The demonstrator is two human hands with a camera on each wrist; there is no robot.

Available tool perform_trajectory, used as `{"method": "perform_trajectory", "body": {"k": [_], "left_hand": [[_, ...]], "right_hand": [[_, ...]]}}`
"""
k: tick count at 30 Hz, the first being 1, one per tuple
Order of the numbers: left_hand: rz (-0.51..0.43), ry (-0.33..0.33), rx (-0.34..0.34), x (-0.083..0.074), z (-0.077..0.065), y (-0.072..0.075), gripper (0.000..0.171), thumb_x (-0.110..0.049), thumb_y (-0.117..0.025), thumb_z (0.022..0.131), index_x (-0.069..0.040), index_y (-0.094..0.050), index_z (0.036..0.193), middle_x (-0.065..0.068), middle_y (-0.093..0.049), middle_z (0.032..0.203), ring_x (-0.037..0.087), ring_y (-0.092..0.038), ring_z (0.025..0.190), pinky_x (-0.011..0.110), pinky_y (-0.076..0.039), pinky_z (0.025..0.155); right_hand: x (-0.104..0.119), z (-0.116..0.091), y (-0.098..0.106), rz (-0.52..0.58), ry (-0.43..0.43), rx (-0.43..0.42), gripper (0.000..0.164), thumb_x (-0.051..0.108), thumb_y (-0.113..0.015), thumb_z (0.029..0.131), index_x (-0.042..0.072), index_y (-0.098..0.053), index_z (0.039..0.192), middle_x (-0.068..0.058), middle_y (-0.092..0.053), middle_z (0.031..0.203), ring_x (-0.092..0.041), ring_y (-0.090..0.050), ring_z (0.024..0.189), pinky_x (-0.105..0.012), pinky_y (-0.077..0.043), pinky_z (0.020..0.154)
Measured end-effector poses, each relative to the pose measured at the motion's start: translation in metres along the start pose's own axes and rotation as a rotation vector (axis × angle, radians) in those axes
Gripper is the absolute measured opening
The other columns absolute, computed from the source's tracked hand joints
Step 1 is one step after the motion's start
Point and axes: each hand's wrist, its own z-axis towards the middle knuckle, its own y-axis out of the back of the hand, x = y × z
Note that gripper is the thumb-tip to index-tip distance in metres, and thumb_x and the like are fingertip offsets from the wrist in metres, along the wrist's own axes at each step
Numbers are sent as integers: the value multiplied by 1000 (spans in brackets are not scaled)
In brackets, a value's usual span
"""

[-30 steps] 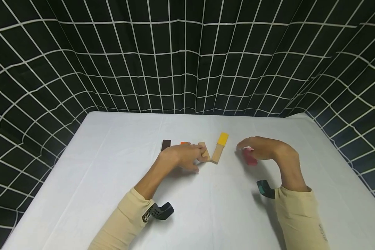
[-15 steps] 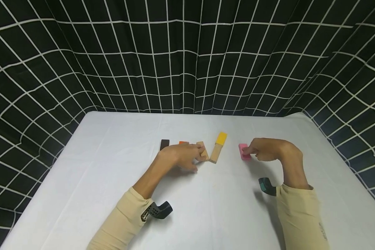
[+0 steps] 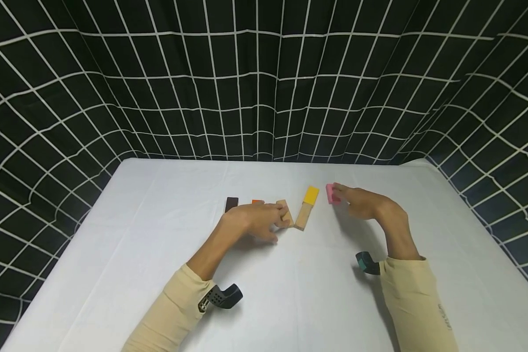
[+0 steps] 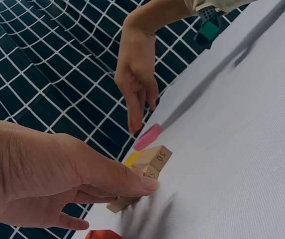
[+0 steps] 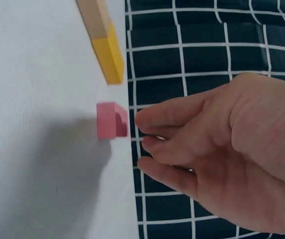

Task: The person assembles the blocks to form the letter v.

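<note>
My left hand [image 3: 257, 219] lies over the row of blocks, its fingertips at a plain wooden block [image 3: 282, 202] and its thumb apart in the head view. A second wooden block [image 3: 304, 216] meets it at the near end, and a yellow block [image 3: 311, 195] continues from its far end. The left wrist view shows printed numbers on the wooden ends. My right hand [image 3: 365, 201] is over a pink block [image 3: 329, 194]. In the right wrist view its loosely bent fingers [image 5: 164, 112] stand just off the pink block [image 5: 106, 121], with nothing between them.
A black block [image 3: 231, 203] and a mostly hidden orange-red block [image 3: 257, 201] lie left of and behind my left hand. White cloth covers the table [image 3: 299, 293]. A dark curtain with a white grid [image 3: 264, 98] rises beyond its far edge.
My right hand has carried the pink block leftward and away from me, close to the yellow block, and its fingers have come off it. My left hand has stayed in place.
</note>
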Motion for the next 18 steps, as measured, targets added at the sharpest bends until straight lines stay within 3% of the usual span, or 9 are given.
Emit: {"method": "perform_trajectory", "body": {"k": [3, 7, 11, 18], "left_hand": [[-4, -4, 1, 0, 0, 0, 56, -31, -74, 97, -23, -57, 150, -3, -41, 112, 12, -51, 102, 30, -47, 102], [-14, 2, 4, -1, 0, 2, 55, -31, -74, 98, -23, -57, 150, -1, -45, 117, 15, -55, 112, 36, -48, 110], [-18, 5, 7, -1, 1, 1, 55, -31, -74, 98, -23, -57, 150, -1, -44, 120, 14, -53, 114, 38, -47, 111], [-13, 4, 16, 0, 2, 0, 56, -31, -73, 98, -23, -56, 151, -1, -42, 122, 12, -50, 112, 32, -46, 101]], "right_hand": [[-4, 0, 1, -28, -7, -10, 61, -4, -44, 99, 10, -45, 159, -24, -28, 170, -52, -25, 157, -69, -27, 123], [-7, 6, -3, -17, 28, -27, 56, -5, -39, 101, 10, -52, 154, -22, -28, 171, -51, -23, 158, -67, -25, 125], [-7, 15, -9, -29, 65, -79, 58, -6, -40, 101, 6, -45, 157, -23, -26, 171, -51, -22, 158, -66, -24, 125], [-5, 32, -22, -46, 65, -194, 54, 14, -36, 111, 3, -32, 163, -23, -28, 170, -49, -23, 159, -69, -20, 127]]}}
